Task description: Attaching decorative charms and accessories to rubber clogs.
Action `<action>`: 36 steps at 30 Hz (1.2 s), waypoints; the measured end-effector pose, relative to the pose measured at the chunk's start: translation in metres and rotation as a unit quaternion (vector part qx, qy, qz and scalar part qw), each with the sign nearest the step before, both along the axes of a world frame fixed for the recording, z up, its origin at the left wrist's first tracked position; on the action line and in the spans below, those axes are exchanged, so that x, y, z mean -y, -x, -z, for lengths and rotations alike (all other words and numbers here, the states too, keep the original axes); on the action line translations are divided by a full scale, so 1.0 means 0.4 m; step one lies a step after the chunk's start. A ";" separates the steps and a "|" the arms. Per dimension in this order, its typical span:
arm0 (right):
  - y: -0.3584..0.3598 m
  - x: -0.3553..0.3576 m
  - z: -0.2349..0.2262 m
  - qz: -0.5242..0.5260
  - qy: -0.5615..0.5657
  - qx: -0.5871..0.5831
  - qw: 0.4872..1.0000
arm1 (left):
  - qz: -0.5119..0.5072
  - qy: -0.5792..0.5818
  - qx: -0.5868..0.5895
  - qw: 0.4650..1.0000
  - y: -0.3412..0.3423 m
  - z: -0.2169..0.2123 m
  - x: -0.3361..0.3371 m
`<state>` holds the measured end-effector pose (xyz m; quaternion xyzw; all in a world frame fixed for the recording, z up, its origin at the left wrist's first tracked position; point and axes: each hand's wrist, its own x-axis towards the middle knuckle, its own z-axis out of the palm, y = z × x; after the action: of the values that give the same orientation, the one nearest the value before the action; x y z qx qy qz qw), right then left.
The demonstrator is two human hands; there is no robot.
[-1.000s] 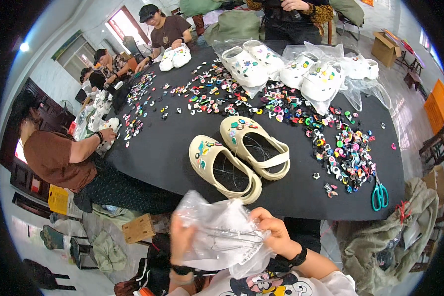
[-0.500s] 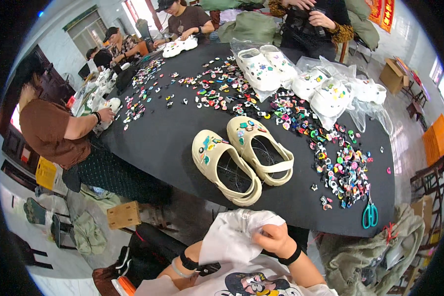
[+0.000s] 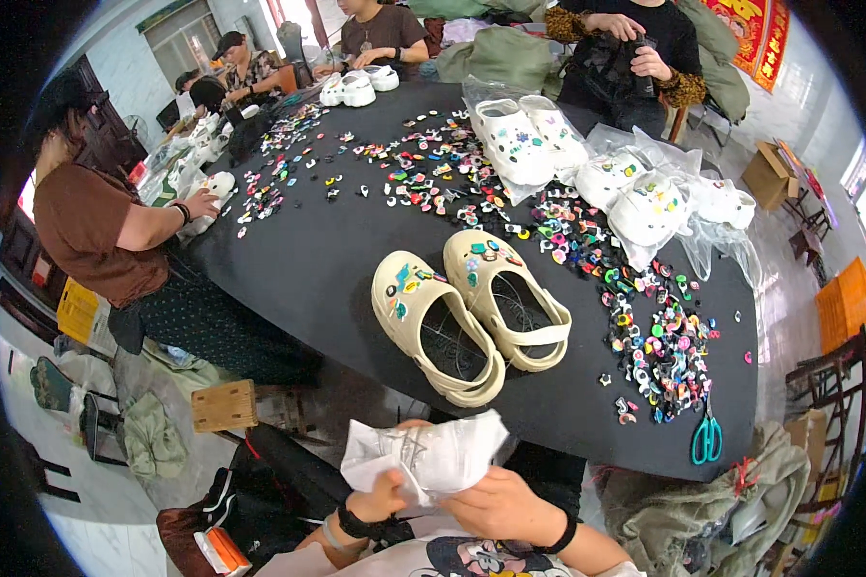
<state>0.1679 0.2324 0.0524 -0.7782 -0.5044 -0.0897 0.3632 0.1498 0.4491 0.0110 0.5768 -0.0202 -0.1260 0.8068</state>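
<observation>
In front of my body, below the table's near edge, I hold a white, crumpled sheet-like wrapping (image 3: pixel 457 452) with a clear, shiny strip across its middle. Whether it is paper, cloth or plastic is hard to tell. My left hand (image 3: pixel 383 495) grips its lower left edge with the thumb on top. From the right, my right hand (image 3: pixel 500 505) holds it, fingers closed along its lower edge. Just beyond, a beige clog (image 3: pixel 443 332) and its matching beige clog (image 3: pixel 505 288) stand side by side on the black table (image 3: pixel 298 288), colourful charms on their toes.
Loose colourful charms (image 3: pixel 659 337) lie heaped along the right. Teal-handled scissors (image 3: pixel 706 440) rest near the right edge. White clogs (image 3: pixel 645 207) in clear plastic sit farther back. A person in brown (image 3: pixel 106 221) works at the left; others are across the table. A wooden stool (image 3: pixel 223 408) stands lower left.
The white wrapping has turned from hanging upright to lying flatter and wider. My left hand has come into view on its near side, and my right hand has moved lower.
</observation>
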 end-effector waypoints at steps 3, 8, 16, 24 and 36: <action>0.000 -0.019 0.004 0.002 0.037 -0.007 0.999 | -0.083 0.059 -0.055 0.993 -0.050 -0.021 0.027; 0.000 0.083 0.060 0.061 -0.165 -0.139 0.975 | -0.090 -0.148 0.166 0.971 -0.090 -0.050 0.028; 0.032 0.101 0.108 0.164 -0.408 -0.532 0.724 | 0.074 -0.243 0.457 0.853 -0.185 -0.113 0.204; -0.002 0.219 0.106 0.299 -0.588 -0.364 0.657 | 0.127 -0.510 0.477 0.704 -0.271 -0.116 0.247; -0.150 0.327 0.101 0.417 -0.549 -0.166 0.705 | -0.033 -0.593 0.470 0.654 -0.338 -0.087 0.234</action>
<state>0.2277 0.1015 0.0121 -0.5750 0.0783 -0.3627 0.7292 0.2849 0.3556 0.0459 0.9150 -0.2982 0.2035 0.1802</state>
